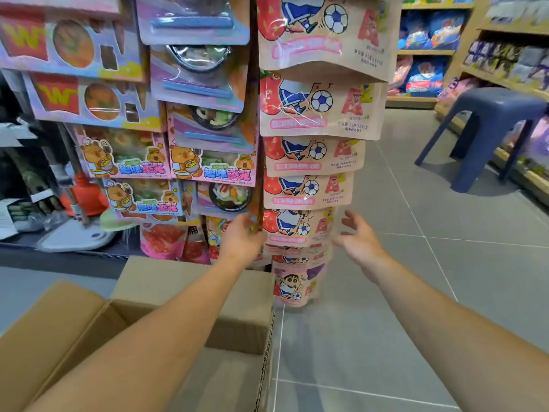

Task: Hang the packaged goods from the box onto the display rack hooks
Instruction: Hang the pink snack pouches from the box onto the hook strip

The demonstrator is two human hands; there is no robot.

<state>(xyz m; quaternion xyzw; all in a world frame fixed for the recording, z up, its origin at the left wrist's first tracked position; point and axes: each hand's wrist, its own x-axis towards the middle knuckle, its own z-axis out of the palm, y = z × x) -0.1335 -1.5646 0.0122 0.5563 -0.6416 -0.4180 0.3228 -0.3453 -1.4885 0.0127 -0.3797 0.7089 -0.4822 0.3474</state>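
Down low by the rack, our left hand (242, 237) curls its fingers round the edge of a soft pouch (292, 226), and our right hand (358, 237) is spread wide, holding nothing, just right of that pouch. We think we are settling the pouch on its hook, though the hook is hidden. We should hold it by the top, keep it flat, and let go slowly so it does not swing. These pouches hang in one column (319, 105); they look papery, tan and smooth, with shiny see-through spots. Near us on the left sits the brown cardboard box (166, 292), stiff with open flaps.
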